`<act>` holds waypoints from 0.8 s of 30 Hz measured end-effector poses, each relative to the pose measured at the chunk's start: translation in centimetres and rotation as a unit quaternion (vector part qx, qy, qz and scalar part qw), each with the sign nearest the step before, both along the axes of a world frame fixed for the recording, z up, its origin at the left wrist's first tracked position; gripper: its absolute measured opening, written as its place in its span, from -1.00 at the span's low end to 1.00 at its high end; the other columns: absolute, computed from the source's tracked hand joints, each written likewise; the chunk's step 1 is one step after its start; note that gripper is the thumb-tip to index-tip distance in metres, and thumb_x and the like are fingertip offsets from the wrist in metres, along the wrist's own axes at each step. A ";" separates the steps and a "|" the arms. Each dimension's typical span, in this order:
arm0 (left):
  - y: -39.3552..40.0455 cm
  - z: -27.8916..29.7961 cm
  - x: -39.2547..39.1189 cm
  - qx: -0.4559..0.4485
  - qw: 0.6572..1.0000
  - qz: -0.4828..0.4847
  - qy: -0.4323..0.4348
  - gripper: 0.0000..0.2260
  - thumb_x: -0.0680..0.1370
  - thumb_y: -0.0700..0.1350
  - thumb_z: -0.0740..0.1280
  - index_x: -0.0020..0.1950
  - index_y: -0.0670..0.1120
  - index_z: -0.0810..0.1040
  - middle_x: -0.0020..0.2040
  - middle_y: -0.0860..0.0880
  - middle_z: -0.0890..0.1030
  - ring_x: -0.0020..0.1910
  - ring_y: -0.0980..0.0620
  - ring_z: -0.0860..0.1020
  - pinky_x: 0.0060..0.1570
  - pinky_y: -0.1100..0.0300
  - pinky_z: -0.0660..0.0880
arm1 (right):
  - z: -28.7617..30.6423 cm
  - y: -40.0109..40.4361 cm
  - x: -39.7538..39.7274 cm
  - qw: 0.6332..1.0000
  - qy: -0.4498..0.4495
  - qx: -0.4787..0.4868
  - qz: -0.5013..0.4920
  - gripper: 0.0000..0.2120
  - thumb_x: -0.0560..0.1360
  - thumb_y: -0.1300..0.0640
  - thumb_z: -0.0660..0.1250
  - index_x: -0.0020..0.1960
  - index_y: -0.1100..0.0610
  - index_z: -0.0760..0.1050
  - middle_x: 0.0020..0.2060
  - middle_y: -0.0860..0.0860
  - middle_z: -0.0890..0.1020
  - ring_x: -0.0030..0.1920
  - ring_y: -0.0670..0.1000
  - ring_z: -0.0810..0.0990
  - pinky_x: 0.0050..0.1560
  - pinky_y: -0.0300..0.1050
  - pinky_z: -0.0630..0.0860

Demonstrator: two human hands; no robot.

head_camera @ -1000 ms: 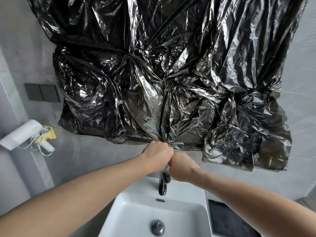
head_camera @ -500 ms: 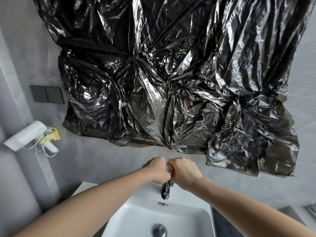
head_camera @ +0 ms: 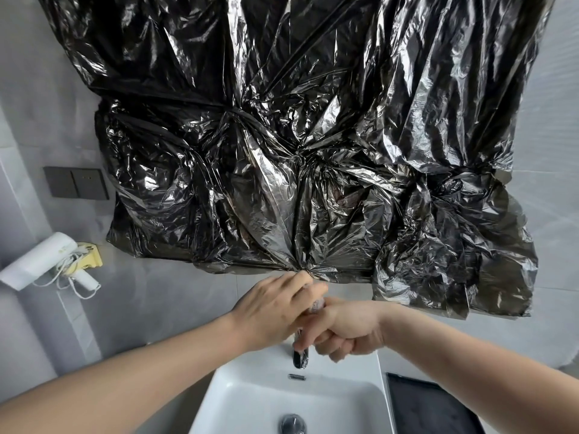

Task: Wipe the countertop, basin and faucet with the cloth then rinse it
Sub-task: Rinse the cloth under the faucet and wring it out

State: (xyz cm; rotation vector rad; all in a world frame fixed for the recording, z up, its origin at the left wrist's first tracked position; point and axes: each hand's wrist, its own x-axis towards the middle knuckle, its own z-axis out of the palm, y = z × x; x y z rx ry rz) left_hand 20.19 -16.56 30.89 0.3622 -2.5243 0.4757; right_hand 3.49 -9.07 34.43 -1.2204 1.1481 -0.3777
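White ceramic basin (head_camera: pixel 250 399) fills the lower centre of the frame, with a round metal drain plug (head_camera: pixel 293 423) at its bottom edge. Above it, a dark chrome faucet (head_camera: pixel 300 358) pokes out from under two bare hands that meet just over the spout. The left hand (head_camera: pixel 272 308) lies across the top of the faucet, fingers mostly straight and pressing down. The right hand (head_camera: pixel 347 328) is curled tight around the faucet body. A small pale scrap between them, likely the cloth (head_camera: pixel 318 305), is nearly hidden, so who holds it cannot be told. Crinkled black plastic sheeting (head_camera: pixel 297 136) covers the wall above. A white hair dryer (head_camera: pixel 37 261) hangs at the left edge.

The step in hand appears to be wiping the faucet. The next move probably calls for turning on water and rinsing the cloth over the basin.
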 end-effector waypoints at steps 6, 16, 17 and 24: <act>-0.3 2.7 -2.7 -0.035 0.974 0.150 -0.166 -0.87 0.41 -0.19 0.40 -0.07 -0.04 0.56 -0.17 -0.04 0.67 -0.17 -0.13 0.66 -0.29 0.15 0.29 | -3.2 -2.0 1.3 0.896 0.367 -0.221 -0.120 -0.78 0.43 0.26 0.30 -0.34 0.08 0.34 -0.44 -0.02 0.41 -0.44 0.06 0.38 -0.52 -0.22 0.25; -0.9 -1.2 -6.3 0.476 0.821 0.288 -0.130 -0.87 0.33 -0.07 0.30 -0.25 -0.13 0.49 -0.19 -0.14 0.64 -0.16 -0.16 0.64 -0.33 0.17 0.44 | -6.0 -3.2 -1.3 0.690 0.601 -0.402 -0.042 -0.77 0.55 0.19 0.25 0.11 0.05 0.62 0.07 0.13 0.70 0.05 0.25 0.68 -0.06 -0.01 0.49; -0.9 -1.8 -6.5 0.518 0.801 0.274 -0.124 -0.92 0.30 -0.12 0.31 -0.29 -0.13 0.50 -0.25 -0.15 0.63 -0.26 -0.15 0.61 -0.40 0.21 0.37 | -6.4 -3.4 -1.8 0.677 0.606 -0.417 -0.028 -0.77 0.55 0.19 0.24 0.11 0.05 0.62 0.05 0.13 0.71 0.04 0.26 0.68 -0.09 -0.01 0.46; -0.1 -4.0 -7.4 0.704 0.675 0.215 -0.047 -0.80 0.24 -0.33 0.35 -0.33 -0.09 0.39 -0.42 -0.07 0.29 -0.51 0.03 0.15 -0.51 0.27 0.09 | -8.1 -4.1 -4.1 0.620 0.584 -0.524 0.022 -0.81 0.53 0.06 0.22 0.01 0.08 0.58 -0.13 0.09 0.73 -0.14 0.27 0.69 -0.26 -0.04 0.32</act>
